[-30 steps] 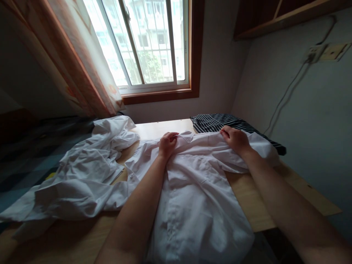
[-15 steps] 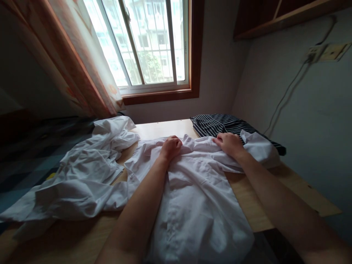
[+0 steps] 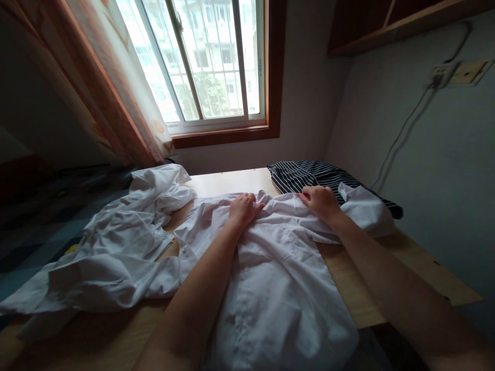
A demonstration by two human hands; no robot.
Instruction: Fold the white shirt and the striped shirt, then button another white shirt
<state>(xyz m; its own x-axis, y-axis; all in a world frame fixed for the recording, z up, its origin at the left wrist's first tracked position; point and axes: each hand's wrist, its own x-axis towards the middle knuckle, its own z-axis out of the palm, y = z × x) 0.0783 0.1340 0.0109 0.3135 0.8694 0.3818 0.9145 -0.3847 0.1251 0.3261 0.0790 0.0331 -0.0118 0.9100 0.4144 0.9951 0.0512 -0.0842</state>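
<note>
In the head view, a white shirt of thin, creased cloth (image 3: 286, 288) is seen spread over a pale wooden table (image 3: 235, 180), with its collar side toward the window (image 3: 220, 77) and its lower part toward the wearer of the camera. By this placing, the collar and both shoulders are probably brought within easy reach of both hands, and the light from the window is let fall along the folds.

The bare left hand (image 3: 243, 207) is laid on the shirt near the collar, with the knuckles up, the fingers bent and the thumb pointed to the right. It cannot be told if cloth is gripped beneath it; it seems that the collar area is being pressed or steadied there. The bare right hand (image 3: 319, 201) is placed at the upper edge of the right shoulder, with the fingers curled inward and the thumb against the edge. Whether the cloth is pinched cannot be told for certain. With the hands so set apart, the shoulder line is perhaps kept from sliding.

The left forearm is stretched over the shirt front, while the right one is brought in obliquely above the table's right part. Beyond the right hand, a black garment with thin white stripes (image 3: 297, 175) is lying; at the left, a crumpled heap of white cloth (image 3: 124, 229) is seen.
</note>
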